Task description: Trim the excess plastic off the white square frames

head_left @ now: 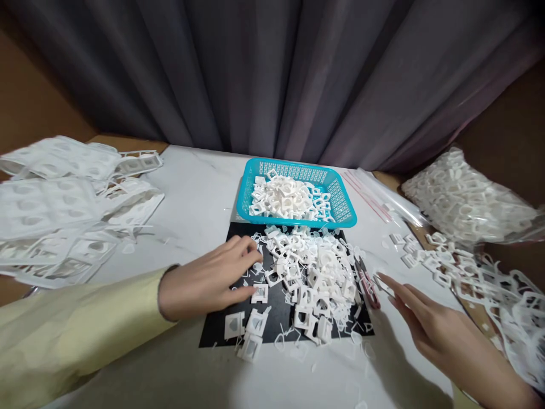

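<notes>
My left hand (217, 272) is over the left edge of the black mat (217, 335), thumb and curled fingers apart. Its thumb tip is by a small square white plastic part (259, 293); whether they touch I cannot tell. My right hand (430, 324) is right of the mat, its fingertips closed on a thin pale strip-like thing (384, 285) whose kind is unclear. Beside it lie pink-handled snips (368, 287). A heap of white plastic frame parts (313, 272) covers much of the mat, and a few similar parts (251, 346) lie at its front left.
A blue basket (298, 223) holding white parts stands behind the mat. Moulded white sheets (63, 199) are stacked at left. On the right are a filled clear bag (468, 199), a flat zip bag (387, 199) and loose white frames (451, 261). A grey curtain (255, 74) hangs behind.
</notes>
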Motion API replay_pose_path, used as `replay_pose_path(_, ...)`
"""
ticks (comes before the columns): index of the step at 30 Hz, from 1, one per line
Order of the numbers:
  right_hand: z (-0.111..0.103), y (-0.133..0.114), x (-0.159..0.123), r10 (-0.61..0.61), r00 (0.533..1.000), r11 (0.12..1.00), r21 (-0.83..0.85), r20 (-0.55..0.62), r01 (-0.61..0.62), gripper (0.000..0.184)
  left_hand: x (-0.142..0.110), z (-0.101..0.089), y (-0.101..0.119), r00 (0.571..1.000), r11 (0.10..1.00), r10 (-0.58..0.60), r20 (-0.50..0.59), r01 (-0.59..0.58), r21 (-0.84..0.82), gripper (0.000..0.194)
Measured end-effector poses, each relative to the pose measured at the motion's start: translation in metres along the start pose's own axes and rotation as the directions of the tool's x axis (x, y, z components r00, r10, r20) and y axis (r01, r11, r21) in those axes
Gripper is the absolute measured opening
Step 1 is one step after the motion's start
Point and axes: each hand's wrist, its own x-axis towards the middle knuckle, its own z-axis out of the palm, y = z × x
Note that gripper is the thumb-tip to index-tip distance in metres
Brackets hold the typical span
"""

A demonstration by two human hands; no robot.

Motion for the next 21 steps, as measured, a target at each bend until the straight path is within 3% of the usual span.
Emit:
replay_pose_path(5,0.001,0.000,-0.004,0.054,0.999,0.995,0.080,-0.004,-0.053,0.033,0.003,0.024,0.012,0.998,1.000,-0.013,0.057,0.015,-0.025,0.019)
replay_pose_path(9,-0.012,-0.010,0.001,0.051,0.994,0.970,0.241,-0.101,-0.025,0.024,0.007,0.020,0.017,0.994,0.996,-0.065,0.086,0.069,-0.047,0.014)
replay_pose_path(13,-0.030,-0.036,0.020,-0.024,0.995,0.879,0.472,-0.097,0.067,0.023,0.018,0.014,0.023,0.997,0.982,0.049,-0.063,-0.060,-0.177,0.036)
replay_pose_path(15,-0.031,-0.048,0.034,-0.062,0.996,0.797,0.598,-0.065,0.089,0.020,0.032,0.018,0.026,0.971,0.956,0.148,-0.190,-0.190,-0.225,0.040)
replay_pose_path(17,-0.027,-0.054,0.048,-0.069,0.996,0.671,0.741,0.057,0.004,0.017,0.050,0.025,0.028,0.927,0.921,0.204,-0.316,-0.291,-0.258,0.033)
replay_pose_path(19,-0.019,-0.053,0.061,-0.076,0.969,0.404,0.896,0.233,-0.184,0.021,0.071,0.032,0.031,0.898,0.899,0.201,-0.392,-0.328,-0.290,0.029)
replay_pose_path(21,-0.010,-0.048,0.070,-0.065,0.959,0.300,0.922,0.274,-0.243,0.027,0.090,0.040,0.035,0.887,0.889,0.188,-0.421,-0.336,-0.311,0.027)
